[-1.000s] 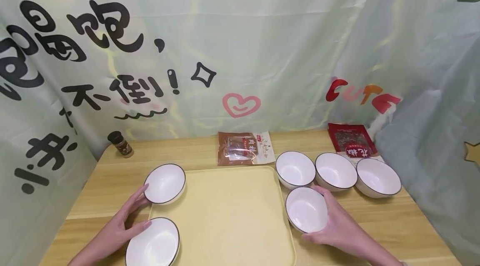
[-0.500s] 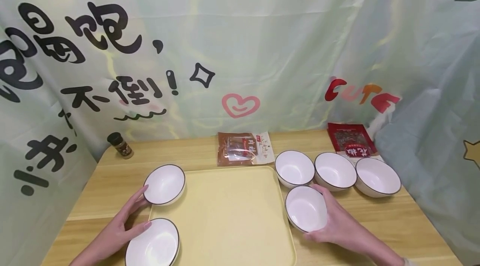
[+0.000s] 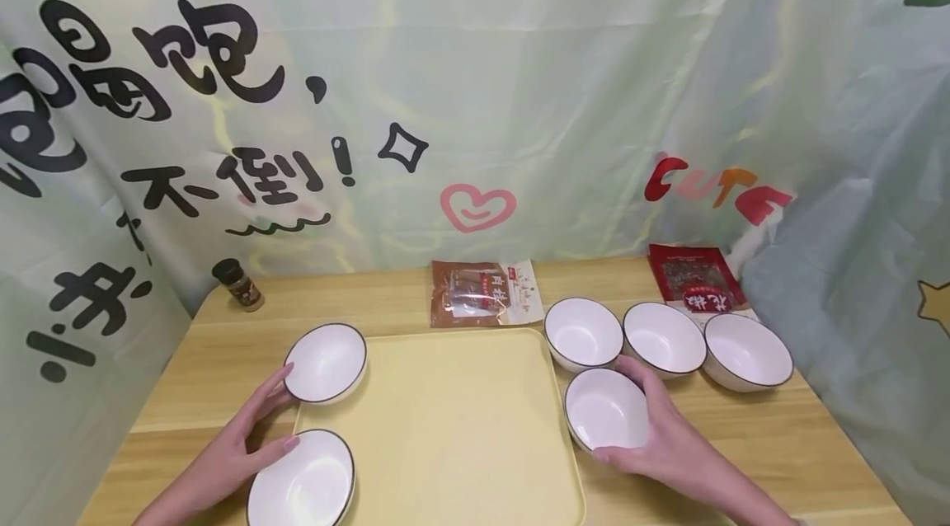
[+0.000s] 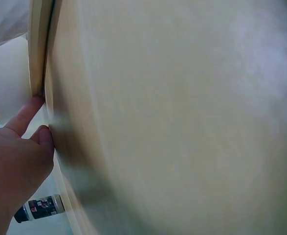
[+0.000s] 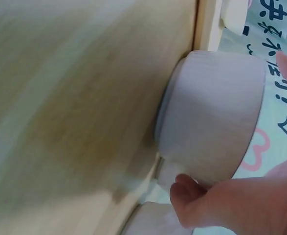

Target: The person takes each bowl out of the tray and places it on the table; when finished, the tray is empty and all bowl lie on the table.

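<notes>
My left hand (image 3: pixel 230 452) is spread between two white dark-rimmed bowls at the left side of a yellow tray (image 3: pixel 460 419). Its forefinger touches the rear-left bowl (image 3: pixel 326 363), and its thumb lies over the rim of the front-left bowl (image 3: pixel 304 481). In the left wrist view, a fingertip of this hand meets the tray's corner (image 4: pixel 37 73). Over on the right, my right hand (image 3: pixel 668 435) holds another white bowl (image 3: pixel 607 410) beside the tray's right edge, thumb at the near side and fingers round the far side. Curled fingers (image 5: pixel 187 196) show against that bowl's wall (image 5: pixel 214 107).
Three more bowls stand in a row behind the right hand: a left one (image 3: pixel 585 334), a middle one (image 3: pixel 665 338) and a right one (image 3: pixel 749 351). A brown packet (image 3: pixel 486 293), a red packet (image 3: pixel 698 279) and a spice jar (image 3: pixel 239 285) lie along the back, before a printed cloth (image 3: pixel 564 97).
My right hand has shifted slightly on its bowl, its thumb sliding up and leftward along the near side. The left hand and the bowls stay put.
</notes>
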`<state>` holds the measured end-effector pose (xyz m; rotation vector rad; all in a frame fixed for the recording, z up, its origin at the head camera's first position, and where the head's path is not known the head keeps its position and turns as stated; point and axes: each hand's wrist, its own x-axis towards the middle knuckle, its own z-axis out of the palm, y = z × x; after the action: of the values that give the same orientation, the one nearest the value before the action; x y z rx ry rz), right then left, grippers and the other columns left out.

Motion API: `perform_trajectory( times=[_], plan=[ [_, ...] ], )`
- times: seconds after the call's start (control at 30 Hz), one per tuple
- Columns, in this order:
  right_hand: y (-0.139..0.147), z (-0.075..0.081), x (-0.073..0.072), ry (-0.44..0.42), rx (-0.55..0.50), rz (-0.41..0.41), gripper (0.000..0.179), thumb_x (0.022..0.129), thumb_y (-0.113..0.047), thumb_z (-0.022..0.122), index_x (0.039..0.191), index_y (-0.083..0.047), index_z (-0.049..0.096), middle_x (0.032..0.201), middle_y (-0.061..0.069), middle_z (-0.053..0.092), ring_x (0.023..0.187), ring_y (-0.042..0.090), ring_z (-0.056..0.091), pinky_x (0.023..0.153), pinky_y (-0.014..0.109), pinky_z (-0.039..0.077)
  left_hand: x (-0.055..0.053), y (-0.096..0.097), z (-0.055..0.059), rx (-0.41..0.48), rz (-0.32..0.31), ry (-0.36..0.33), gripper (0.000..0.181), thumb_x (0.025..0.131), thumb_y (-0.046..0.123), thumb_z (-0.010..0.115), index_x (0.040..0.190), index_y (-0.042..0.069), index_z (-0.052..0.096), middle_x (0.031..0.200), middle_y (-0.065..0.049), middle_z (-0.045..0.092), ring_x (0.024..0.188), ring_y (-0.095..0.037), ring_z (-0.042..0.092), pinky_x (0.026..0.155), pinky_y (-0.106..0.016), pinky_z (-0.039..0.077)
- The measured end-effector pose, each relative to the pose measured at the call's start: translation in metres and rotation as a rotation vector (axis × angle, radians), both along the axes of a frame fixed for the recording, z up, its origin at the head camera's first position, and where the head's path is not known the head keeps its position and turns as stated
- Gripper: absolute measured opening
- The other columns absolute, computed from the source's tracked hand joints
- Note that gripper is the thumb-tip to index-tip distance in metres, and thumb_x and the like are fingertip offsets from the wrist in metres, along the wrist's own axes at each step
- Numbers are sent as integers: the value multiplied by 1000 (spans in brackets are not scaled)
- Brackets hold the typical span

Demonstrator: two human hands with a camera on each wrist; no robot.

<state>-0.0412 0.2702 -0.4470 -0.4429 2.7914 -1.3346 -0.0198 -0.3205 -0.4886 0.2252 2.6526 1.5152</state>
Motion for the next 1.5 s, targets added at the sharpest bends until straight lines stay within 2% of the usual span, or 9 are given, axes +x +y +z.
perform_trajectory(
  times=[0.07,0.13,0.4,0.5,0.63,0.73,0.87,1.13,1.5],
  plan=[
    [-2,3,1,-6,-31,-13,118,77,-30,102,166,-7,28,162,16,42,137,32,49,103,20,40,0,0,-1,-5,-8,19,95,103,13,78,176,30,20,163,-27,46,137,15,38,112,-12,19],
    [-5,6,0,-18,-63,-25,114,81,-28,99,166,-7,27,165,19,40,143,35,45,104,12,33,1,-1,-1,1,-18,39,95,103,12,78,176,29,20,162,-28,46,138,16,38,105,-5,17],
    [-17,20,-2,-35,-93,-79,108,87,-30,95,167,-7,26,170,18,36,155,42,32,103,3,18,2,-2,-2,13,-44,77,96,102,8,77,176,26,20,160,-30,48,138,16,38,105,-4,16],
    [-23,26,-3,-40,-100,-83,106,89,-32,93,168,-12,26,171,13,35,157,40,30,109,10,20,1,-1,-1,20,-41,69,96,102,8,77,176,26,20,161,-30,47,138,16,38,109,-8,14],
    [-33,32,-4,-27,-121,-67,99,91,-32,91,167,-15,30,170,10,37,156,41,32,120,47,28,2,-1,0,26,-24,35,95,103,11,77,176,28,21,164,-29,44,138,17,36,120,-23,11],
    [-42,35,-5,-10,-147,-45,95,93,-31,90,166,-17,32,168,9,38,154,41,35,115,67,29,1,-1,1,17,-23,35,94,102,11,78,176,28,21,163,-29,45,138,17,36,118,-19,12],
    [-57,39,-8,8,-175,-10,92,94,-31,89,166,-18,34,167,6,38,152,40,38,116,66,31,1,-2,3,-5,-30,50,94,102,12,79,176,27,23,159,-28,50,138,15,39,105,-5,20],
    [-90,46,-19,-8,-199,41,90,94,-35,87,165,-14,36,167,8,39,150,45,41,117,68,35,11,-4,10,-49,-38,21,90,106,16,75,177,28,20,156,-23,56,136,4,50,103,-16,41],
    [-128,53,-28,-126,-311,132,92,94,-38,87,167,-20,34,170,0,36,158,31,33,125,60,26,28,-6,13,148,-140,-69,74,109,6,67,173,16,31,170,-24,37,145,1,46,108,-17,40]
  ],
)
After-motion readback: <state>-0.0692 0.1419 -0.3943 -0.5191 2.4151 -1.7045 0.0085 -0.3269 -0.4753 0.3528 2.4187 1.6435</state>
